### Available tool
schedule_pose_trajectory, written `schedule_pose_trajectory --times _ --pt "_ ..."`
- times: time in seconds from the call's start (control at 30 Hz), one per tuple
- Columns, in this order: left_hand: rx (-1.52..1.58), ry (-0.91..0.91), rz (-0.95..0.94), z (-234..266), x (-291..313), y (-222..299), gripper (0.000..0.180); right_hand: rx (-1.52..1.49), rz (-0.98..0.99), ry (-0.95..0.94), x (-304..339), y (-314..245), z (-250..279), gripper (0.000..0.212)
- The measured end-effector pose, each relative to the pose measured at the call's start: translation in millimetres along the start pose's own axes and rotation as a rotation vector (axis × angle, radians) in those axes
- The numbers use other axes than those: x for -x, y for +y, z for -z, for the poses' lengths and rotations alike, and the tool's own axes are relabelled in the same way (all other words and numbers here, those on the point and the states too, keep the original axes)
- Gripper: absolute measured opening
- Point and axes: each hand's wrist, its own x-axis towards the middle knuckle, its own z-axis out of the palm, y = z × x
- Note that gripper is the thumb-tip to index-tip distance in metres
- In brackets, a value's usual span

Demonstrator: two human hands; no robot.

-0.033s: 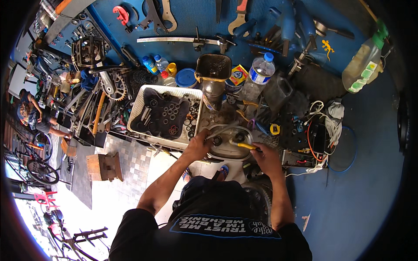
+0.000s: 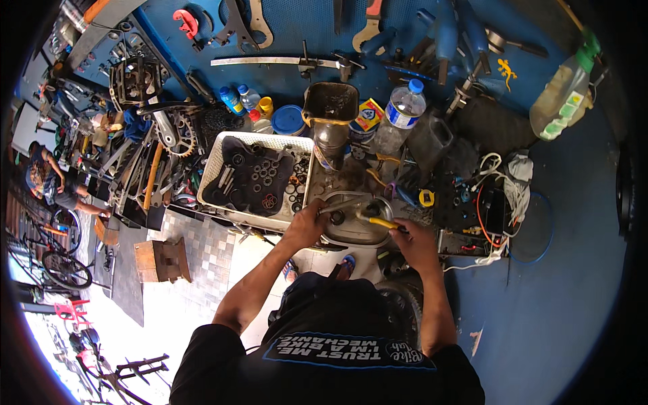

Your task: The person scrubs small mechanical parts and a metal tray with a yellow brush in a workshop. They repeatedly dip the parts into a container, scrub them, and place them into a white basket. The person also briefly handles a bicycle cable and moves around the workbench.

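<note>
An oval metal basin rests at the bench's front edge, with a dark round part inside it. My left hand, at the basin's left rim, is closed on a slim grey metal part that reaches over the basin. From the right, my right hand grips the yellow handle of a brush. The brush's head lies over the basin, close to the grey part; whether they touch I cannot tell.
Left of the basin stands a white plastic tray of rings and small parts. A dark funnel-like container and a clear bottle stand behind. A yellow tape measure lies right. Far left is another person.
The far end of the grey part has dipped slightly over the basin. The brush has shifted a little. The other person at far left has moved slightly.
</note>
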Motion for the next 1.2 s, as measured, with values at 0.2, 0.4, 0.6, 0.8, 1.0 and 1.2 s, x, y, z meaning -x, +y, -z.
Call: schedule_pose_trajectory --times 0.2,0.4,0.6,0.8,1.0,1.2 --pt "-0.134 0.046 -0.238 17 -9 -11 0.026 -0.031 -0.074 0.167 5 -23 -29 0.033" --pt "-0.145 -0.054 -0.162 26 -11 -6 0.041 0.101 -0.080 0.178 1 -1 -68 0.039" --pt "0.085 -0.117 -0.115 34 -9 -2 0.029 -0.472 -0.226 0.335 -17 -7 -80 0.025" --pt "-0.023 -0.066 -0.367 51 -1 19 0.027 -0.418 -0.084 0.420 -15 -47 -76 0.020" --pt "-0.047 -0.141 -0.405 64 -1 25 0.031 0.042 -0.186 0.329 7 -12 -81 0.025" --pt "0.022 -0.205 -0.354 66 -11 31 0.030 -0.204 -0.277 0.366 5 -20 -76 0.020"
